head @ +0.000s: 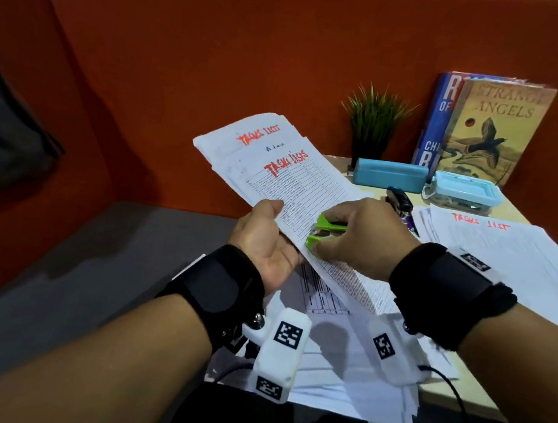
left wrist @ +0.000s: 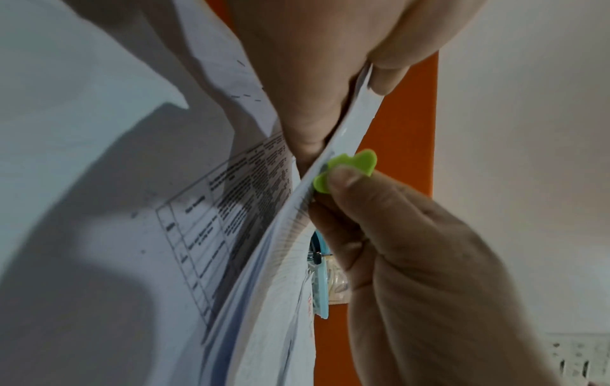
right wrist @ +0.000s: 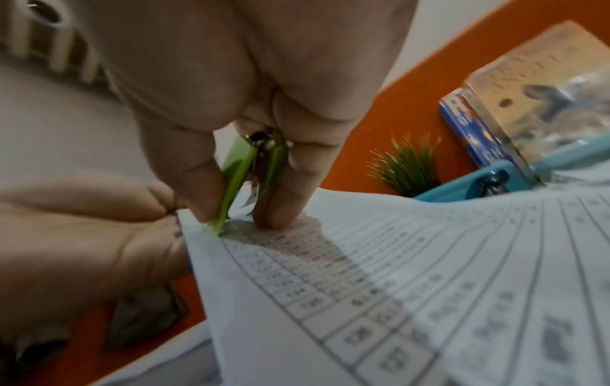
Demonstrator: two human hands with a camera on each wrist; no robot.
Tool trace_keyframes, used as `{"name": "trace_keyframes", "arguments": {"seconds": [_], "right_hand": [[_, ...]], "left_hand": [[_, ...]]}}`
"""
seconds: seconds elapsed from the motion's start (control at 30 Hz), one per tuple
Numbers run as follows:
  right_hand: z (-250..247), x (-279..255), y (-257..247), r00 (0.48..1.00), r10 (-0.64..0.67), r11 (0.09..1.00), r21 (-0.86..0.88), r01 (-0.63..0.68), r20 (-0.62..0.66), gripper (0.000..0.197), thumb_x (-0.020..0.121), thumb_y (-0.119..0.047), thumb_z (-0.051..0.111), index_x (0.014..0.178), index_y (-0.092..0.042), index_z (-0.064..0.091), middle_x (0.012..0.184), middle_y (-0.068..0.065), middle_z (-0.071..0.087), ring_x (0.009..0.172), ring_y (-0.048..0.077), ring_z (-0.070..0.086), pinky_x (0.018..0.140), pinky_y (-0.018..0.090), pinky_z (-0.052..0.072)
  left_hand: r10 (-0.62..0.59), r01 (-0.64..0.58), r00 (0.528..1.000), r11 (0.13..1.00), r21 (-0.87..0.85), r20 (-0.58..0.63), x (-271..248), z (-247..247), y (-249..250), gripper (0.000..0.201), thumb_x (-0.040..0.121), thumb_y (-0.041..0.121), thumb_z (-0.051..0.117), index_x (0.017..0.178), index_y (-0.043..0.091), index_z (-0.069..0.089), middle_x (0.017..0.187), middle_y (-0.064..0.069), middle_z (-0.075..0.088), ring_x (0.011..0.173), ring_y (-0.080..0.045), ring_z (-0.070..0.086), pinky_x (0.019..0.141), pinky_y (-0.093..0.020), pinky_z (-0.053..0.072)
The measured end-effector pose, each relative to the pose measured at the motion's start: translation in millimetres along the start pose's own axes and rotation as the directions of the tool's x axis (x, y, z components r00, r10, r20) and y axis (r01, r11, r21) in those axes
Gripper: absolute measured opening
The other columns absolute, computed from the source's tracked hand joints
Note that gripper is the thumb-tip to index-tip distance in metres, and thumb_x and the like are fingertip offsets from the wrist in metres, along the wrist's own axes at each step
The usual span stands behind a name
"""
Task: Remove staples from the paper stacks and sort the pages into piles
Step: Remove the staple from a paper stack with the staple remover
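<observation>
My left hand [head: 269, 238] grips a stapled paper stack [head: 285, 170] with red headings, thumb on top and palm under its near left edge, held up off the desk. My right hand [head: 354, 233] pinches a green staple remover [head: 325, 231] between thumb and fingers, its claws set against the stack's edge next to my left thumb. The left wrist view shows the green staple remover [left wrist: 346, 167] biting the paper stack [left wrist: 297, 203] edge-on. In the right wrist view the staple remover [right wrist: 241, 177] points down onto the printed table page [right wrist: 363, 274]. The staple itself is hidden.
A pile of loose pages [head: 507, 249] lies on the desk at the right, and more sheets [head: 340, 366] lie under my wrists. At the back stand a small plant [head: 373, 121], books [head: 486, 126], a blue case [head: 390, 174], a clear box [head: 462, 192] and a black stapler [head: 399, 198]. An orange partition [head: 217, 67] runs behind.
</observation>
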State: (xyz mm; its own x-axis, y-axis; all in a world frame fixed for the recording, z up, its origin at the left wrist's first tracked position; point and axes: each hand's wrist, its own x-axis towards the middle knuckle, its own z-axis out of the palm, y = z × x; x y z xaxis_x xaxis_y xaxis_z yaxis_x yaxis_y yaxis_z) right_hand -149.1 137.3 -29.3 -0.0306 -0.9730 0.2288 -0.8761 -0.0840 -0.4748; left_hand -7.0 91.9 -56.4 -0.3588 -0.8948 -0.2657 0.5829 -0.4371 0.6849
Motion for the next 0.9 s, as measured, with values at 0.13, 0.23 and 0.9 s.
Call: {"name": "trace_keyframes", "arguments": {"seconds": [0.13,0.23,0.9], "right_hand": [[3.8,-6.8,-11.3,0.992,-0.122,0.987,-0.103,0.121,-0.011,0.036,0.072,-0.043,0.073,0.068,-0.010,0.059,0.065,0.001,0.055,0.065,0.018,0.050,0.060,0.033,0.040],[2.0,-8.8,-16.2,0.988,-0.151,0.979,-0.140,0.148,-0.016,0.035,0.073,-0.042,0.071,0.067,-0.010,0.059,0.067,0.004,0.058,0.065,0.019,0.052,0.061,0.036,0.042],[2.7,-4.6,-23.9,0.993,-0.118,0.991,-0.064,0.116,-0.030,0.032,0.068,-0.040,0.073,0.065,-0.010,0.062,0.059,0.004,0.056,0.060,0.018,0.050,0.056,0.033,0.043]], "left_hand": [[0.066,-0.067,0.997,0.998,0.012,0.043,-0.3,0.9,-3.3,0.039,0.106,0.017,0.036,0.132,0.000,0.060,0.122,-0.021,0.072,0.116,-0.038,0.068,0.091,-0.048,0.059],[0.112,-0.113,0.993,0.992,0.062,0.025,1.5,-0.3,-4.7,0.038,0.105,0.020,0.042,0.133,0.001,0.059,0.120,-0.020,0.073,0.111,-0.039,0.070,0.084,-0.048,0.060],[0.193,-0.193,0.981,0.970,0.146,0.009,-10.9,4.6,-0.1,0.027,0.107,0.018,0.039,0.113,0.008,0.064,0.118,-0.021,0.072,0.109,-0.039,0.069,0.104,-0.060,0.049]]}}
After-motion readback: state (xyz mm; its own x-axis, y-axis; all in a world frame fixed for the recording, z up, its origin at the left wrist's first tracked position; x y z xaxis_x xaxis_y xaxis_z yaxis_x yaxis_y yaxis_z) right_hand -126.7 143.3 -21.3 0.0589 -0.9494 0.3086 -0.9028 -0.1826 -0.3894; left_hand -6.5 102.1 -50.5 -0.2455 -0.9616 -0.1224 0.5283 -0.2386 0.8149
